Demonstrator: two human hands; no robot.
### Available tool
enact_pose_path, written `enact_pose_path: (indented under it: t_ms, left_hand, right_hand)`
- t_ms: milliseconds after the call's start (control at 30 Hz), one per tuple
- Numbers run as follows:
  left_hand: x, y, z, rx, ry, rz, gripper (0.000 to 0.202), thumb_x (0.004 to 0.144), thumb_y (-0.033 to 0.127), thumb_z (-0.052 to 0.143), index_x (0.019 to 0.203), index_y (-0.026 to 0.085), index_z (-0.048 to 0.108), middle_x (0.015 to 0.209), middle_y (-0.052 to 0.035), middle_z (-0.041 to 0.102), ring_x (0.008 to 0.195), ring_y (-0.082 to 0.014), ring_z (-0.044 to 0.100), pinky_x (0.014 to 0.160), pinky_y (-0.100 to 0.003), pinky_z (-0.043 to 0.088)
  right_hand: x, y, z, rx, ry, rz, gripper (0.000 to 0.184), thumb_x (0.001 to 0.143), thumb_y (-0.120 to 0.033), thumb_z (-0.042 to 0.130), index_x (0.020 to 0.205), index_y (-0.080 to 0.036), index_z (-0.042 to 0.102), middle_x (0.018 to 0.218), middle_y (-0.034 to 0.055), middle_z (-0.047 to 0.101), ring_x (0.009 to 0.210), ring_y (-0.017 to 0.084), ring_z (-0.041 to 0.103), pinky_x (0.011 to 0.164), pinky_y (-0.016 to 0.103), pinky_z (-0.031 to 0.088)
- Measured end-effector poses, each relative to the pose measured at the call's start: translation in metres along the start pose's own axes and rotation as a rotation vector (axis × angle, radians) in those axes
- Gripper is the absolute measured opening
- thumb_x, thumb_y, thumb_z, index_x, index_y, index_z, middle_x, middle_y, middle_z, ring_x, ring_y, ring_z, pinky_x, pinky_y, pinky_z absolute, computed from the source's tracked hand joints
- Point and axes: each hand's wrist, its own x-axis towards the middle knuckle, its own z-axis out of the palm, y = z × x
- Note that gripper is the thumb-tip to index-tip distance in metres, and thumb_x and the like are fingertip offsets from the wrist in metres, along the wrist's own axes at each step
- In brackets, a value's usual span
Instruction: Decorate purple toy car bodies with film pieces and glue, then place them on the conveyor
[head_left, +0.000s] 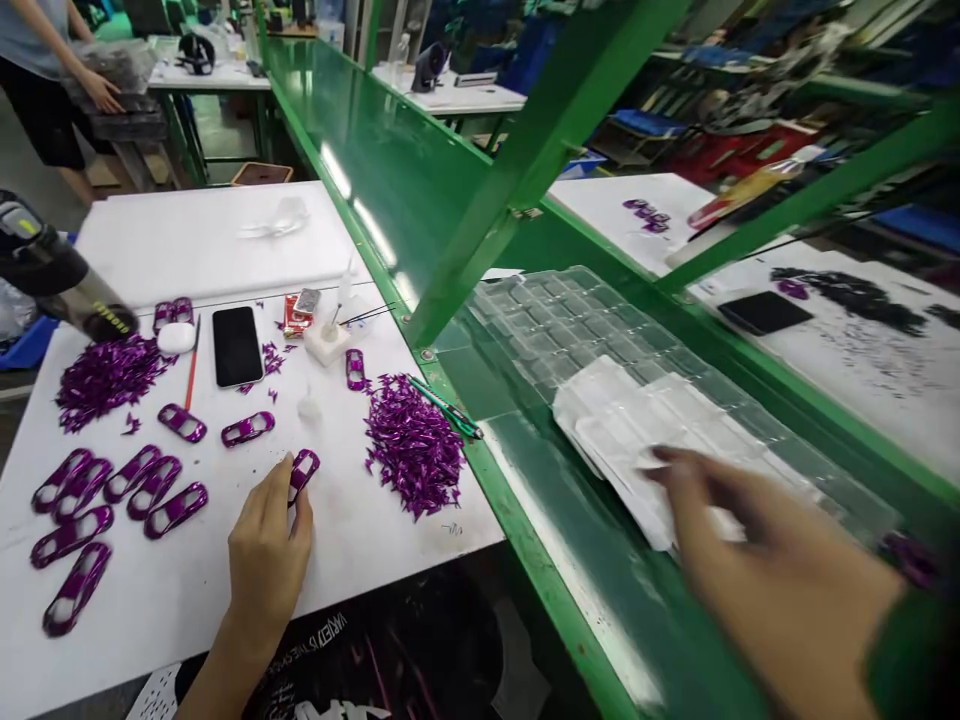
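Note:
My left hand (268, 540) pinches a small purple chrome model car shell (303, 474) upright at the front of the white work table (225, 590). Several similar shells (75, 535) lie in rows to its left. Heaps of purple trimmed scraps (412, 445) lie just to the right of it. My right hand (757, 570), blurred by motion, is over the green conveyor with its fingertips at a stack of white plastic sheets (637, 450). That stack rests on clear blister trays (570, 330). I cannot tell whether those fingers grip the sheets.
A black smartphone (238, 346), a white earbud case (176, 338), and a green-handled craft knife (446, 408) lie around the shells. A black handheld tool (60, 265) juts in at left. Green steel frame posts (517, 170) cross the conveyor. A co-worker's hand (101, 92) is at back left.

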Motion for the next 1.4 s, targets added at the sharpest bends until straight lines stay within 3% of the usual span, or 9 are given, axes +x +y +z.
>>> enact_pose_path:
  t_ms: [167, 300, 400, 500, 600, 800, 1000, 1133, 1400]
  left_hand:
    - [0.005, 0.009, -0.031, -0.918, -0.195, -0.779, 0.065, 0.088, 0.038, 0.078, 0.149, 0.026, 0.055, 0.115, -0.006, 0.064, 0.086, -0.0201, 0.075, 0.08, -0.039, 0.065]
    - [0.011, 0.0, -0.038, -1.319, -0.264, -0.96, 0.058, 0.081, 0.028, 0.082, 0.135, 0.023, 0.061, 0.106, -0.0039, 0.062, 0.079, -0.015, 0.069, 0.069, -0.03, 0.06]
    - [0.011, -0.01, -0.037, -1.464, -0.255, -1.044, 0.064, 0.08, 0.027, 0.081, 0.139, 0.023, 0.055, 0.099, -0.0029, 0.063, 0.073, -0.0136, 0.065, 0.057, -0.025, 0.052]
    - [0.007, -0.014, -0.036, -1.533, -0.229, -1.066, 0.068, 0.081, 0.026, 0.083, 0.142, 0.027, 0.053, 0.099, -0.0016, 0.061, 0.073, -0.0132, 0.064, 0.052, -0.022, 0.048]
    - [0.003, -0.014, -0.036, -1.564, -0.199, -1.052, 0.061, 0.08, 0.023, 0.085, 0.135, 0.027, 0.059, 0.101, -0.0016, 0.06, 0.077, -0.0128, 0.063, 0.056, -0.023, 0.05]
    - [-0.001, -0.011, -0.031, -1.5, -0.196, -1.021, 0.066, 0.078, 0.019, 0.089, 0.135, 0.029, 0.058, 0.101, -0.0008, 0.058, 0.075, -0.0092, 0.054, 0.058, -0.022, 0.05]
    - [-0.003, -0.012, -0.027, -1.47, -0.204, -1.008, 0.066, 0.076, 0.023, 0.091, 0.134, 0.028, 0.058, 0.101, -0.0011, 0.057, 0.075, -0.0096, 0.052, 0.057, -0.022, 0.048]
    - [-0.008, -0.014, -0.025, -1.453, -0.224, -0.978, 0.068, 0.079, 0.024, 0.09, 0.137, 0.031, 0.056, 0.106, -0.0013, 0.057, 0.076, -0.0094, 0.054, 0.061, -0.023, 0.05]
    - [-0.007, -0.014, -0.023, -1.432, -0.22, -0.968, 0.074, 0.074, 0.024, 0.094, 0.137, 0.029, 0.055, 0.105, -0.0016, 0.057, 0.079, -0.0101, 0.056, 0.065, -0.022, 0.051]
  right_hand:
    - [-0.036, -0.119, 0.073, 0.501, -0.409, -0.103, 0.013, 0.104, -0.034, 0.067, 0.114, -0.029, 0.074, 0.102, 0.0019, 0.077, 0.08, 0.029, 0.076, 0.075, 0.042, 0.064]
    - [-0.027, -0.172, 0.164, 0.748, -0.615, 0.008, 0.042, 0.09, -0.042, 0.073, 0.125, -0.02, 0.066, 0.129, 0.0131, 0.069, 0.117, 0.036, 0.067, 0.101, 0.052, 0.056]
    - [-0.019, -0.186, 0.205, 0.814, -0.711, -0.012, 0.041, 0.086, -0.052, 0.071, 0.111, -0.02, 0.068, 0.117, 0.0125, 0.073, 0.111, 0.038, 0.068, 0.104, 0.056, 0.052]
    - [-0.021, -0.19, 0.196, 0.885, -0.772, 0.021, 0.045, 0.101, -0.06, 0.058, 0.113, -0.018, 0.068, 0.091, 0.0066, 0.073, 0.076, 0.029, 0.072, 0.078, 0.045, 0.062]
    - [-0.035, -0.192, 0.153, 0.857, -0.689, 0.118, 0.049, 0.113, -0.06, 0.05, 0.102, -0.018, 0.074, 0.062, -0.0017, 0.061, 0.042, 0.019, 0.054, 0.046, 0.031, 0.049]
    - [-0.066, -0.2, 0.112, 0.608, -0.137, 0.113, 0.035, 0.106, -0.053, 0.07, 0.087, -0.023, 0.073, 0.066, 0.0, 0.059, 0.048, 0.022, 0.054, 0.043, 0.034, 0.044]
    - [-0.065, -0.195, 0.13, 0.917, -0.132, 0.414, 0.044, 0.091, -0.06, 0.084, 0.08, -0.026, 0.058, 0.072, -0.0012, 0.051, 0.055, 0.023, 0.051, 0.043, 0.032, 0.046]
    - [-0.071, -0.205, 0.13, 0.981, -0.022, 0.304, 0.045, 0.094, -0.058, 0.083, 0.08, -0.028, 0.054, 0.062, -0.0052, 0.044, 0.045, 0.021, 0.042, 0.045, 0.034, 0.043]
    - [-0.093, -0.204, 0.122, 1.033, -0.201, -0.099, 0.048, 0.107, -0.029, 0.065, 0.07, -0.027, 0.035, 0.058, -0.0056, 0.035, 0.037, 0.017, 0.028, 0.035, 0.033, 0.029]
